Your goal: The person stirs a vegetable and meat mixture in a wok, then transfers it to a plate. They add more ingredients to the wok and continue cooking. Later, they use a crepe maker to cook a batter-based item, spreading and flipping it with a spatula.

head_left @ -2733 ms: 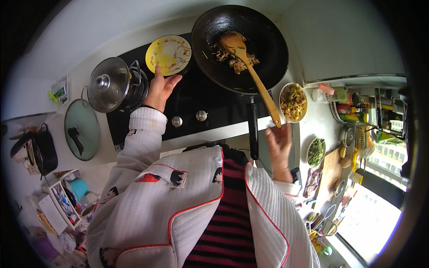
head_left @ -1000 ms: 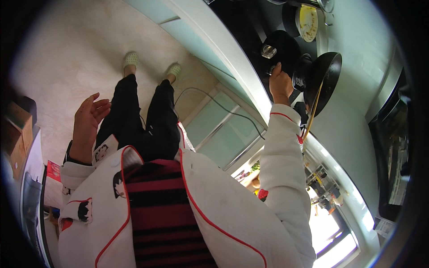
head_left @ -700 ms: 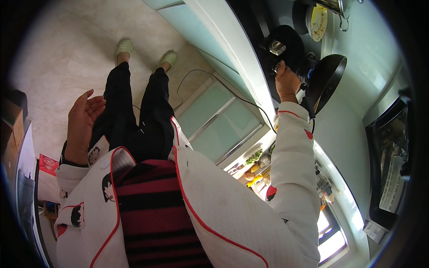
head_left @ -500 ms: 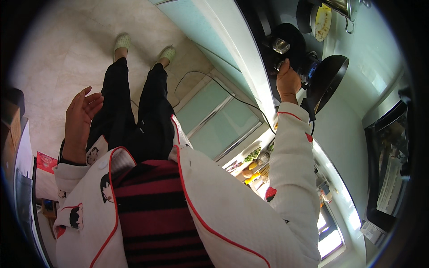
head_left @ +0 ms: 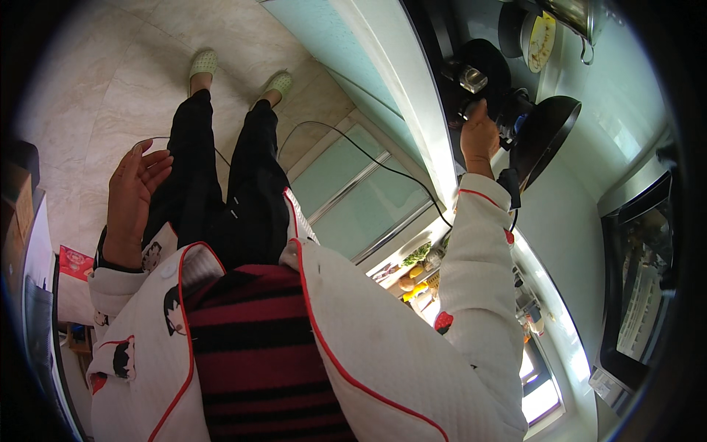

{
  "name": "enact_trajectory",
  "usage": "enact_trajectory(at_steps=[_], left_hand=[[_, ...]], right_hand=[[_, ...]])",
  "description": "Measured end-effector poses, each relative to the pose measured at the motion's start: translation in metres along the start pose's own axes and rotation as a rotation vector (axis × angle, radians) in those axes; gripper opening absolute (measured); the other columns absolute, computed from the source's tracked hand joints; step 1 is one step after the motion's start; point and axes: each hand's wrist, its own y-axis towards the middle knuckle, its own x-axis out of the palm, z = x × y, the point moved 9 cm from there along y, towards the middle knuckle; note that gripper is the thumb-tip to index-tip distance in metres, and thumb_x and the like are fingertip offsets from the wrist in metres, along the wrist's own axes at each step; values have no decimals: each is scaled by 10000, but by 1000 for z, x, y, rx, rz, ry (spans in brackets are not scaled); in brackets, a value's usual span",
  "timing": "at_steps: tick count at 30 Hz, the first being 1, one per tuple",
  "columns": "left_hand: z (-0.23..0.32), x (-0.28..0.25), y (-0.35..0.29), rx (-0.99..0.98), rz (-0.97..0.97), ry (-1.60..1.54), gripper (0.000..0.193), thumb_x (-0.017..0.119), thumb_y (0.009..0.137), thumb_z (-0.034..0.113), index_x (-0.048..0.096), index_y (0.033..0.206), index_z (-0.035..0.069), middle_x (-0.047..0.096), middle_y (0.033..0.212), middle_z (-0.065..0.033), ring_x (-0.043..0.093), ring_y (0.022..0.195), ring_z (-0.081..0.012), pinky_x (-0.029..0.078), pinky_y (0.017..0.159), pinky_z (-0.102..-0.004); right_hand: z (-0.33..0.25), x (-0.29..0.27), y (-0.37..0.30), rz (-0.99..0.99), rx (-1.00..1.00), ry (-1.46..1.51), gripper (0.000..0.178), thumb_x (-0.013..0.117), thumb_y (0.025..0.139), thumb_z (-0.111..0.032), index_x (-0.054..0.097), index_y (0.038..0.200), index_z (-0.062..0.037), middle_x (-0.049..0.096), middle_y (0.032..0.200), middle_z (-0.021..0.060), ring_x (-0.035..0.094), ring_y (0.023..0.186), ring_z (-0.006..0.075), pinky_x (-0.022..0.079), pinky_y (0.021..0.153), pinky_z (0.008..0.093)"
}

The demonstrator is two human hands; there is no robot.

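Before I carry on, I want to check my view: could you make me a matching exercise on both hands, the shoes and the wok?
1. Left hand
2. Right hand
3. Shoes
4. Wok

A. Pale green
B. At a stove knob
C. Black
D. Open, holding nothing

Right pairs: 1-D, 2-B, 3-A, 4-C.

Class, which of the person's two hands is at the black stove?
The right hand, close by a silver knob; the left hand is away from the stove, loosely open beside the black trousers.
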Motion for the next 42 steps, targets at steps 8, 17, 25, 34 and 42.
enact_trajectory(at_steps=[8,17,25,34,42], left_hand=[[12,-14,9,15,22,15,430,507,1046,311,518,1335,-6,659,1158,-179,650,1090,-267,520,998,-373],[58,-52,17,224,-21,-168,380,469,1053,247,513,1353,16,701,1058,-168,691,956,-237,562,897,-374],[121,-78,-23,349,101,-434,390,537,1008,252,490,1286,-17,675,1026,-216,695,945,-320,589,875,-434],[206,-113,-79,552,241,-427,336,587,1005,248,532,1207,-14,667,1068,-206,691,976,-304,595,864,-409],[329,-149,-69,614,294,-362,302,606,1010,259,639,1053,-38,695,1082,-155,682,1021,-242,568,895,-376]], right_hand=[[6,-1,-8,14,-11,171,732,262,1039,-562,735,893,-24,707,911,268,676,876,481,543,767,555],[-14,-56,-87,91,191,631,366,579,1005,-301,631,780,-17,579,550,146,555,457,280,412,441,398],[-296,-129,-150,-268,-558,1136,347,609,992,-204,561,715,-1,573,600,155,524,486,201,405,478,363],[-473,-257,-141,-458,-961,1374,164,597,998,-139,612,962,20,607,647,121,536,525,186,429,515,334],[-606,-337,-102,-528,-1233,1295,377,662,950,-120,559,1291,3,653,732,118,612,601,193,477,569,327]])
